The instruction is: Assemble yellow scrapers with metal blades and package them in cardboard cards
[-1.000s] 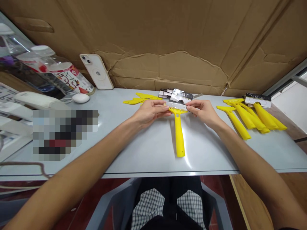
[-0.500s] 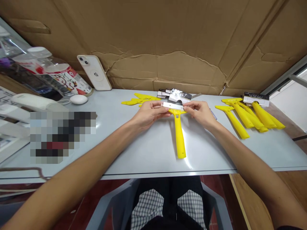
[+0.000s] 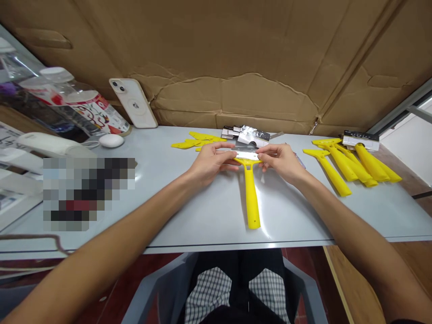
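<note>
A yellow-handled scraper (image 3: 251, 193) points its handle toward me, with a shiny metal blade (image 3: 245, 154) across its head. My left hand (image 3: 213, 163) pinches the left end of the blade and head between thumb and fingers. At the right end, the thumb and fingers of my right hand (image 3: 281, 161) close on the blade in the same way. Just beyond my hands lie packaged blades (image 3: 253, 135) in clear wrap with black and white cards. Fingertips on the underside of the head are partly hidden.
Several flat yellow pieces (image 3: 194, 140) lie at the back left. More yellow scraper handles (image 3: 337, 164) are grouped at the right beside a black-and-white card (image 3: 364, 140). A phone (image 3: 134, 103) leans on the cardboard (image 3: 236, 94); bottles (image 3: 97, 110) and a mouse (image 3: 111, 140) sit left.
The scraper has shifted slightly toward me, and its blade now tilts so more of its shiny face shows. Both hands keep hold at its two ends.
</note>
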Action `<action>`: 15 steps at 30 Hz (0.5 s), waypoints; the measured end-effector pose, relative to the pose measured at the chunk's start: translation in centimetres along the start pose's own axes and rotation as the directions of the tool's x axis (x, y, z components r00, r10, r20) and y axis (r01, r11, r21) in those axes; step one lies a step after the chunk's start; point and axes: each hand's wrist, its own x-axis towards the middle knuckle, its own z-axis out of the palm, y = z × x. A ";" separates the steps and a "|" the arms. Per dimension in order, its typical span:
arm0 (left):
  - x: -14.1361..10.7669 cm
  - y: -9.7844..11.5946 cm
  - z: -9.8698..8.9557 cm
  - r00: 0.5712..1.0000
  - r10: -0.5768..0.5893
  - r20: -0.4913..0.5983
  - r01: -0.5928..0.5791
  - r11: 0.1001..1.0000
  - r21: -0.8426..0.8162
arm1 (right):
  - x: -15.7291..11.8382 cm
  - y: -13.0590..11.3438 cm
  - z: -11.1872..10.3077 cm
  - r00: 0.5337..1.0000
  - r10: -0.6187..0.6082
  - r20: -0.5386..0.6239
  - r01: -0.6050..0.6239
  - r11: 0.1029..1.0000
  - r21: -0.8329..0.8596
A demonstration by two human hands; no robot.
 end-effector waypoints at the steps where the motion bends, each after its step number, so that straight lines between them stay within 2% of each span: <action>1: -0.1 0.1 0.1 1.000 0.007 -0.016 -0.006 1.000 0.019 | -0.1 -0.2 0.1 1.000 0.001 -0.001 -0.001 1.000 -0.005; 8: -0.7 0.7 0.4 0.996 0.059 -0.060 -0.050 0.989 0.136 | -0.2 -0.3 0.5 0.999 0.040 0.008 -0.040 0.998 0.041; 15: -0.9 0.7 0.4 0.993 0.110 -0.042 -0.102 0.983 0.150 | 0.0 -0.1 0.4 0.990 0.136 0.028 -0.139 0.968 0.208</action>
